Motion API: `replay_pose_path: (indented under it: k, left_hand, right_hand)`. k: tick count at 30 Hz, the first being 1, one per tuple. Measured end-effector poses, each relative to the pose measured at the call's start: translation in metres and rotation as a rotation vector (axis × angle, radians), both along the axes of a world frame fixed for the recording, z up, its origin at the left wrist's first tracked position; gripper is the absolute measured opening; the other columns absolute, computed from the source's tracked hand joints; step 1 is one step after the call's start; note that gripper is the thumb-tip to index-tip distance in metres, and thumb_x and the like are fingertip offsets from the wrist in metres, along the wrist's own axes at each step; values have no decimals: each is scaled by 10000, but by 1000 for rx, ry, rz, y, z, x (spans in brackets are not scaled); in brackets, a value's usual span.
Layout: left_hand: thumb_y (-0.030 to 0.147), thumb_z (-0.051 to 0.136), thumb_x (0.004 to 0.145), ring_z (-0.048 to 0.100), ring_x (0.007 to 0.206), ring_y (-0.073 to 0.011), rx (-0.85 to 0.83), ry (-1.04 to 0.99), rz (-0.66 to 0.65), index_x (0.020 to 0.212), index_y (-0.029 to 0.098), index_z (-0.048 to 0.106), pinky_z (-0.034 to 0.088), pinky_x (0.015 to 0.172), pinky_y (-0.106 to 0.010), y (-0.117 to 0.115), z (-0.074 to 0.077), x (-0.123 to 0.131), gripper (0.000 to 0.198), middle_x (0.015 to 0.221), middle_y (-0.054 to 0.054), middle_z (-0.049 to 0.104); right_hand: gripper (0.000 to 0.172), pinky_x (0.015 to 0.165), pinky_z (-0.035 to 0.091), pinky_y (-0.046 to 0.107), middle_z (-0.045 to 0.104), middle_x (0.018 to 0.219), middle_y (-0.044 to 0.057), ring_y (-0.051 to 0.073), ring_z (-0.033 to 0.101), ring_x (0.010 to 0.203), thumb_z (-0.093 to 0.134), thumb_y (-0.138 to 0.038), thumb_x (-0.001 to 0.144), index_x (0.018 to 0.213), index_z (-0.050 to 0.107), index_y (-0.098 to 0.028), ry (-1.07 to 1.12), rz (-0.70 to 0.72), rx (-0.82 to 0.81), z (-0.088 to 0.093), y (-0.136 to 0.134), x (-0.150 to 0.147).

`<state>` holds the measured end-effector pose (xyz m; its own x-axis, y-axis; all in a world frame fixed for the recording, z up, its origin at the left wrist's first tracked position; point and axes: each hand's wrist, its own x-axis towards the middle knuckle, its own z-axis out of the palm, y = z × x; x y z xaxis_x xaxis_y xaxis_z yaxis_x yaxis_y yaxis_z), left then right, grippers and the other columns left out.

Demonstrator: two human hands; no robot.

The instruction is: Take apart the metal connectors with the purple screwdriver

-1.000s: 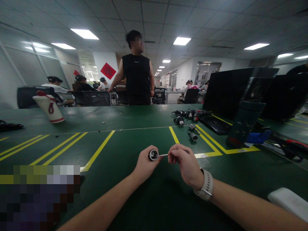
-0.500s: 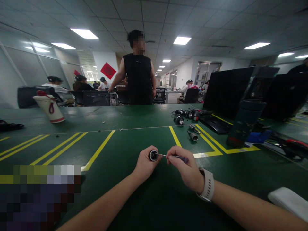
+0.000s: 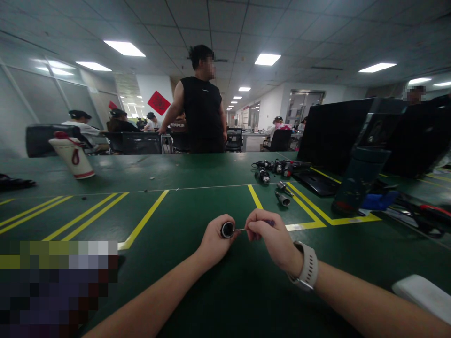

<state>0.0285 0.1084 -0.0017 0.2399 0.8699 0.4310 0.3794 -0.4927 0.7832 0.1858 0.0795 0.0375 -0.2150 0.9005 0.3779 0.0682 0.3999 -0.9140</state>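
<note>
My left hand [image 3: 217,238] is closed around a small dark cylindrical part [image 3: 227,229] whose round open end, with a pale rim, faces me. In my right hand [image 3: 269,237] is a thin screwdriver [image 3: 269,222], its dark purplish handle partly hidden by the fingers. The metal shaft points left and its tip meets the side of the cylindrical part near my left fingers; the exact contact is too small to make out. Beyond my right hand, a silvery metal sleeve [image 3: 283,199] and a smaller metal piece [image 3: 282,185] lie on the green table [image 3: 169,291].
Black corded parts [image 3: 264,175] lie farther back. On the right stand a dark bottle [image 3: 362,178] and a black monitor [image 3: 331,141]; a white object [image 3: 423,298] lies nearer. A cream cup [image 3: 73,157] leans at left. Across the table stands a person in black [image 3: 202,112].
The cylindrical part has turned and shifted slightly right in my left hand. The screwdriver tip has moved from its open end to its side, and my right wrist has rotated.
</note>
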Motion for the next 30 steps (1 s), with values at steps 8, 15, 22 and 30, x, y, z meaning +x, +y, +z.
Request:
replay_pose_path:
  k: [8, 15, 22, 30]
  left_hand:
    - [206, 614, 669, 458, 560, -117, 31, 62, 26, 622, 177, 510, 365, 540, -230, 1, 0, 0, 118, 593, 48, 487]
    - [212, 614, 667, 452, 547, -116, 30, 80, 19, 602, 178, 509, 353, 524, -228, 0, 0, 1, 128, 575, 47, 478]
    - [204, 631, 664, 476, 562, -119, 10, 52, -3, 635, 170, 520, 385, 537, -232, -2, 2, 0, 120, 601, 38, 508]
    - [200, 601, 686, 499, 584, -134, 22, 103, 17, 653, 173, 540, 397, 545, -245, 0, 1, 0, 74, 622, 25, 535]
  right_hand:
    - [147, 512, 341, 249, 470, 524, -27, 123, 443, 529, 451, -162, 711, 591, 536, -169, 3, -51, 69, 0, -2, 1]
    - [160, 503, 334, 245, 478, 501, -23, 123, 446, 523, 448, -144, 691, 556, 529, -169, -51, -49, 33, 3, -2, 0]
    - [154, 439, 300, 218, 495, 456, -32, 96, 427, 448, 471, -146, 677, 542, 543, -161, 253, -28, -165, -10, 12, -1]
    - [159, 501, 336, 233, 484, 513, -31, 110, 442, 513, 457, -142, 714, 580, 540, -167, 73, -52, -3, -2, 2, 1]
